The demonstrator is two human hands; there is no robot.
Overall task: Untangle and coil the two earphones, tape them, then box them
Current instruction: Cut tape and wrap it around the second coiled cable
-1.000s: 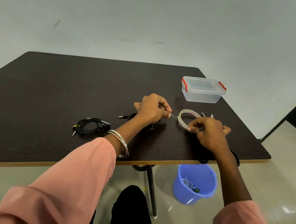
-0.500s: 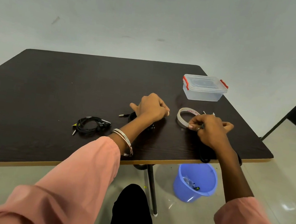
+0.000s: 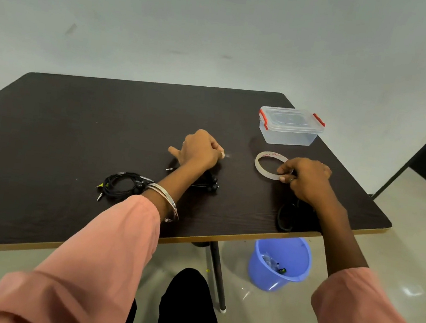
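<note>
The taping step looks to be in hand. Right of centre in the frame, the right hand (image 3: 305, 179) is gripping the near edge of the tape roll (image 3: 269, 166), fingers curled around its rim as the roll is lying on the table (image 3: 76, 121). At the centre, the left hand (image 3: 201, 150) is curling into a loose fist with the thumb sticking out to the left. It seems to be pinching something small at the fingertips, perhaps a pulled strip of clear tape, but that is too faint to tell.

One earphone (image 3: 205, 183) is lying just below the left hand, partly hidden under the wrist. The second earphone (image 3: 122, 184) is sitting coiled at centre left, apart from both hands. The box (image 3: 291, 127) is standing in the upper right of the table with its lid on, well apart from the earphones.

By my reading, neither coil is boxed yet. The next move is calling for a tape strip to be freed from the roll and wrapped round the coil under the left hand. That coil needs holding together so it does not spring open.
</note>
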